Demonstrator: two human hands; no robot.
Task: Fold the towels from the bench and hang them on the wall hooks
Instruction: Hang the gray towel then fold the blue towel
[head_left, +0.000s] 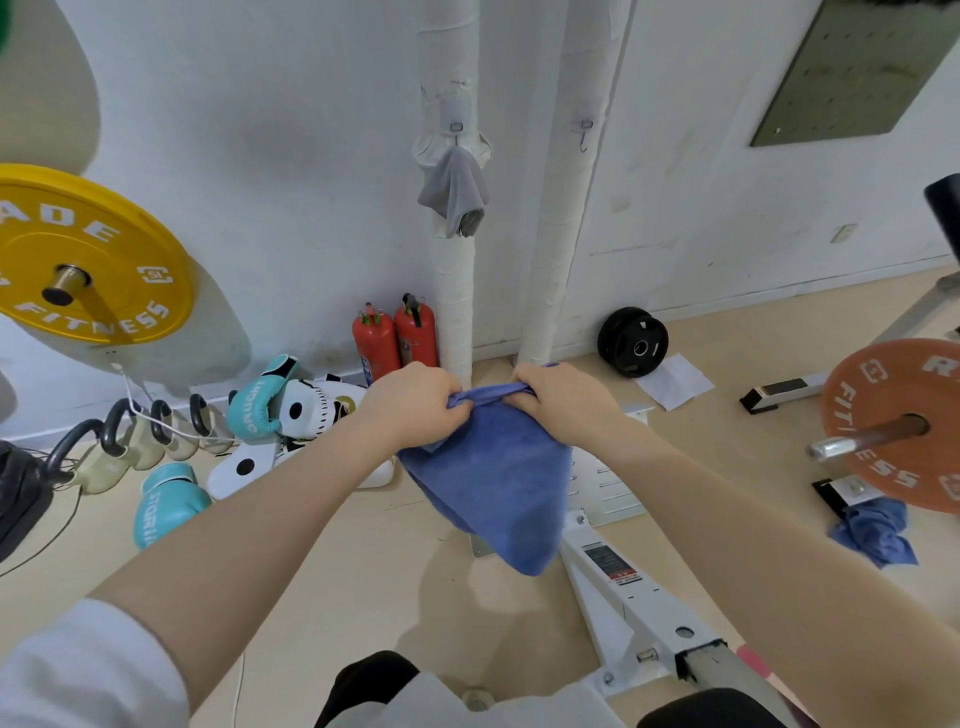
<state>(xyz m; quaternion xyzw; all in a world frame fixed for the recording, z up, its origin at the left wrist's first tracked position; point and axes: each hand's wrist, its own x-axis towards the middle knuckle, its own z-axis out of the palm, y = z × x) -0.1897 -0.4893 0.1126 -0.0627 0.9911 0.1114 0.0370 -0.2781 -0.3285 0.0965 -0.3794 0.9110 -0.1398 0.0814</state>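
Blue towel (488, 478) hangs folded, long axis vertical, from both hands, left hand (410, 402) and right hand (563, 402) each pinching its top edge, empty wall hook (585, 132) at twelve o'clock, nearer the right hand.

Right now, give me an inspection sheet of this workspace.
Surface: beige floor; white bench frame.
Job's things: blue towel held up; grey towel on left hook; right hook bare; another blue towel crumpled on floor.
Clutter: boxing gloves, kettlebells, extinguishers, black plate.
Hands: left hand and right hand grip the towel's top edge.
Cables: white cord; black cable.
Surroundings: white wall, two wrapped pipes.
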